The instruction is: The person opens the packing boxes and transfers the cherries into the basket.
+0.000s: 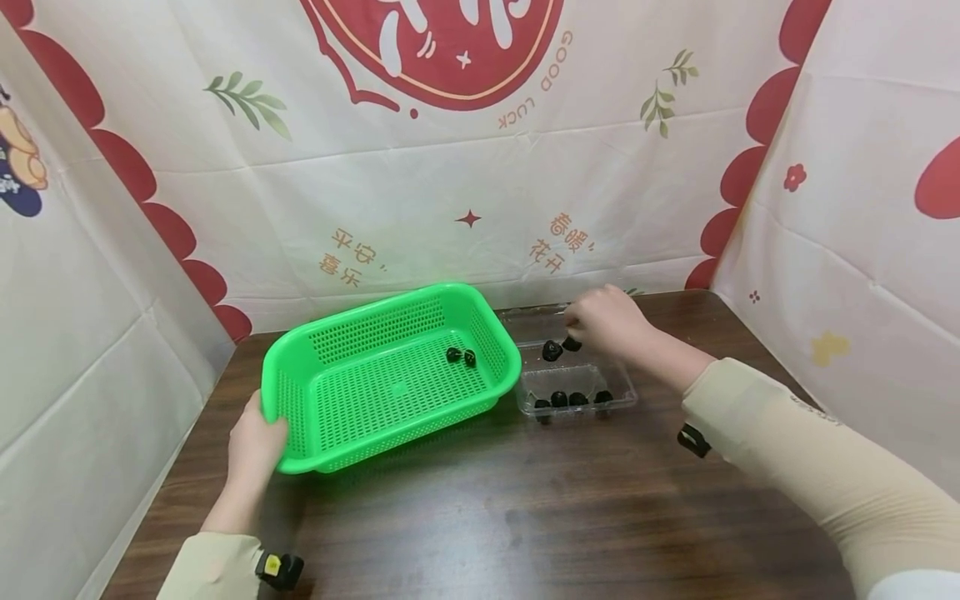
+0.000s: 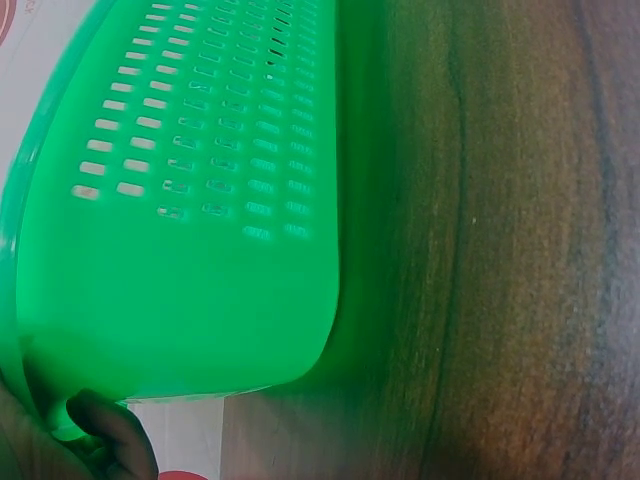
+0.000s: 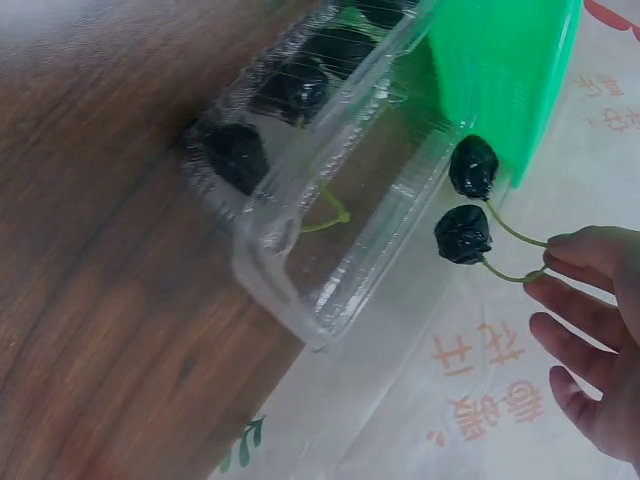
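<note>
My left hand (image 1: 255, 442) grips the left end rim of a green plastic basket (image 1: 397, 433); a curled finger shows at the rim in the left wrist view. Two dark cherries (image 1: 469, 358) lie inside, near the basket's right end. Above a clear plastic box (image 1: 628, 397), my right hand (image 1: 611, 321) pinches the thin green stems of a pair of dark cherries (image 3: 463, 235), which hang side by side from the fingertips. Several more dark cherries (image 1: 577, 399) sit along the box's near side, and a green stem (image 3: 325, 220) shows among them.
Both containers stand next to each other on a dark wooden table (image 1: 480, 517), the box to the right of the basket. A white printed cloth (image 1: 420, 192) hangs close behind them and along both sides.
</note>
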`<state>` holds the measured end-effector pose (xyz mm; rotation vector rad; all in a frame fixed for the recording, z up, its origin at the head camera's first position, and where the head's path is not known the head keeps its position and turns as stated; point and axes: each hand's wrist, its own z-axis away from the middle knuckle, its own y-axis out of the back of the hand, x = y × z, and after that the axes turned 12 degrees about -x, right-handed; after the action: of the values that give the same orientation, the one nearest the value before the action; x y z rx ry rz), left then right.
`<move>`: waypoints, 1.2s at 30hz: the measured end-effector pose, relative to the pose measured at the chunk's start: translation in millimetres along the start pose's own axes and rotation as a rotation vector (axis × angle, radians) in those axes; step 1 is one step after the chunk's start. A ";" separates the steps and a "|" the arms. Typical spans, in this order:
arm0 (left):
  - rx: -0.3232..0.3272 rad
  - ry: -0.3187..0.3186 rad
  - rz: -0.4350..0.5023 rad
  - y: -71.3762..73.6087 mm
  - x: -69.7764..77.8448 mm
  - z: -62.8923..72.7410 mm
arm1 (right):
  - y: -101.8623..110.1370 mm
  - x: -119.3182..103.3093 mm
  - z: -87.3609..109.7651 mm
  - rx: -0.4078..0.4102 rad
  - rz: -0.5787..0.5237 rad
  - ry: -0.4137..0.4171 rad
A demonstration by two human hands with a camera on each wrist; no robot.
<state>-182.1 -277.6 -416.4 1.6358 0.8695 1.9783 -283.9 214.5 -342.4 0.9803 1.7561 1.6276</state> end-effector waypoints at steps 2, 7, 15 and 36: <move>0.005 -0.002 -0.003 -0.2 1.3 0.1 | 1.1 -0.4 -2.1 0.040 0.012 0.007; -0.004 0.006 0.006 -1.2 4.0 0.0 | 3.8 -2.7 -8.5 0.138 0.026 0.048; 0.004 0.002 -0.009 -0.7 2.8 1.1 | 8.7 -10.5 -19.8 0.246 0.004 0.098; 0.005 0.003 -0.018 0.6 0.6 0.9 | 11.7 -38.6 -40.8 0.343 -0.068 0.137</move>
<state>-181.3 -277.4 -415.4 1.6225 0.8878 1.9682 -292.2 159.3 -329.2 0.9627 2.1880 1.4076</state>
